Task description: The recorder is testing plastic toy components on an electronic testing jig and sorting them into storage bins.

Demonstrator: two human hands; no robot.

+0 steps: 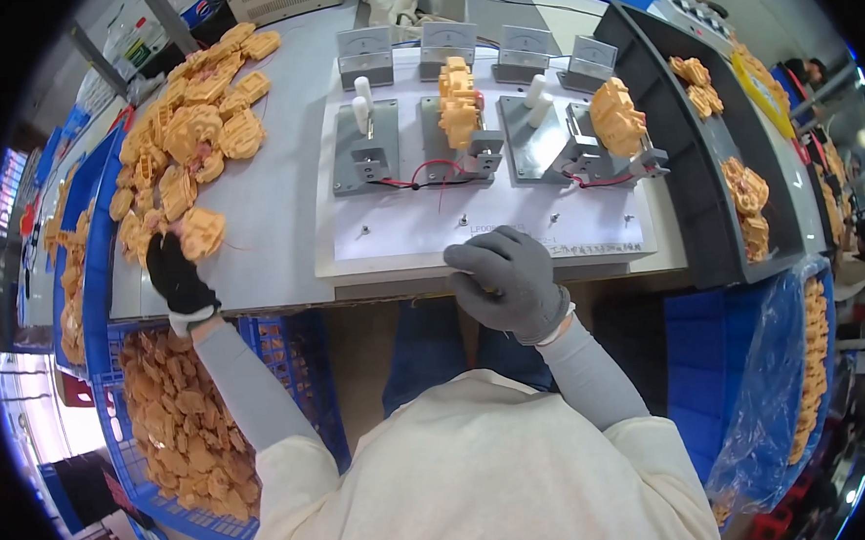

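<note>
Grey knit covers the right hand (507, 281), which rests palm-down with fingers loosely curled on the near edge of the white test board (392, 238), grasping nothing. Left of it, the black-gloved left hand (178, 273) pinches an orange plastic part (202, 232) at the near end of the orange heap (191, 136) on the grey table (272, 200); the part looks roughly round, so its long axis cannot be told, and the glove hides its near side. Farther back, another orange part (458, 102) stands in the middle fixture (455, 147), long axis running near to far.
</note>
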